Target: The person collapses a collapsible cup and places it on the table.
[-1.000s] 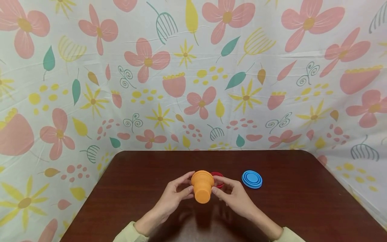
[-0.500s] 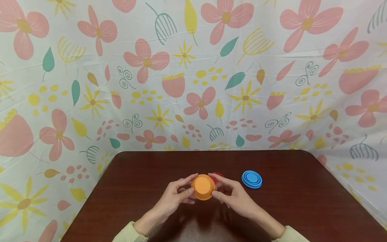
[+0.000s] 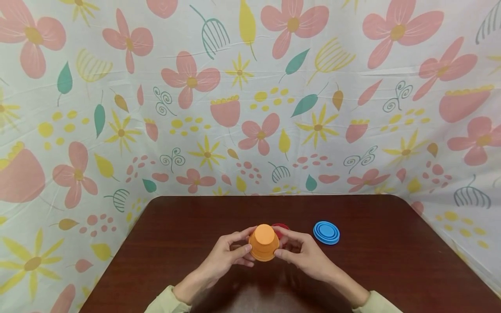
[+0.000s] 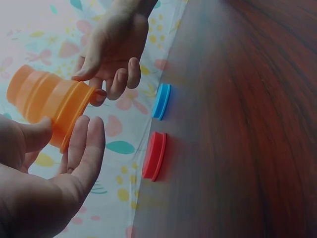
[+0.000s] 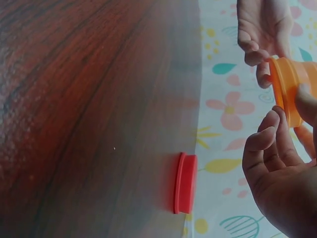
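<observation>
An orange collapsible cup (image 3: 264, 248) is held above the table between both hands, extended in steps, its narrow base tilted up and its wide rim lower. My left hand (image 3: 222, 256) pinches one side of it near the rim; the thumb shows on the cup's outer wall in the left wrist view. On the opposite side my right hand (image 3: 307, 254) pinches the cup near the rim with thumb and fingers. The cup's stepped wall (image 4: 49, 96) is seen side-on in the left wrist view. Its inside is hidden.
A blue collapsed cup (image 3: 326, 232) lies flat on the dark wooden table (image 3: 188, 226), right of the hands. Behind the right fingers sits a red collapsed cup (image 5: 186, 183), partly hidden in the head view. A flower-patterned cloth (image 3: 250, 108) hangs behind the table.
The cup has turned between the hands: its base pointed down toward me, then straight at the head camera, and now points upward. Both hands stay in nearly the same place.
</observation>
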`<state>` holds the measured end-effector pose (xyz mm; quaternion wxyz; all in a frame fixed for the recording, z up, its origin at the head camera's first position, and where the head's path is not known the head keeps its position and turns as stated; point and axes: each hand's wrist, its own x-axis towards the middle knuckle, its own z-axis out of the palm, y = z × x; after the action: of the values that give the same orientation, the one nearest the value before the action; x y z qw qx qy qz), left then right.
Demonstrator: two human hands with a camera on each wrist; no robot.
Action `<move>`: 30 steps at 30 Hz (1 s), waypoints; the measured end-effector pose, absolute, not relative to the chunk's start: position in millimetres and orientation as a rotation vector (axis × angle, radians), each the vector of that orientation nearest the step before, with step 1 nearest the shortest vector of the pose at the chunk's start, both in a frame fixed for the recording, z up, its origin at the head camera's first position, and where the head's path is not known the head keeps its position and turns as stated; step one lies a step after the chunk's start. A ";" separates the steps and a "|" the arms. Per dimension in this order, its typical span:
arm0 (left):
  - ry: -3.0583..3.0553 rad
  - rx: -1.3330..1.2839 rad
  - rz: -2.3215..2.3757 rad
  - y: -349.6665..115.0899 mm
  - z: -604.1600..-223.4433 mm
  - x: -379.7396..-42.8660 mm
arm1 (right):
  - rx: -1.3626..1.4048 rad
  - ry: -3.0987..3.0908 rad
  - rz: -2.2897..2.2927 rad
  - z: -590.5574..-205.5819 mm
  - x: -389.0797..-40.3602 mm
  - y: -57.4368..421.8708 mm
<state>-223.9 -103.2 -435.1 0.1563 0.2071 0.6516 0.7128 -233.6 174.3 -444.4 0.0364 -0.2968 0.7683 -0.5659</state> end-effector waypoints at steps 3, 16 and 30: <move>1.859 0.600 2.040 -103.4 -435.1 -224.0 | -0.887 2.341 -1.738 -444.2 -232.7 174.5; 1.810 0.613 2.060 -104.4 -438.6 -226.0 | -0.856 2.312 -1.748 -442.9 -228.9 172.8; 1.853 0.528 2.053 -102.4 -441.6 -225.6 | -0.824 2.174 -1.766 -445.9 -229.2 175.5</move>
<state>-225.6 -102.4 -441.6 0.1625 0.1851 0.6495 0.7194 -229.2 175.5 -445.9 0.1109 -0.2804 0.7400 -0.6012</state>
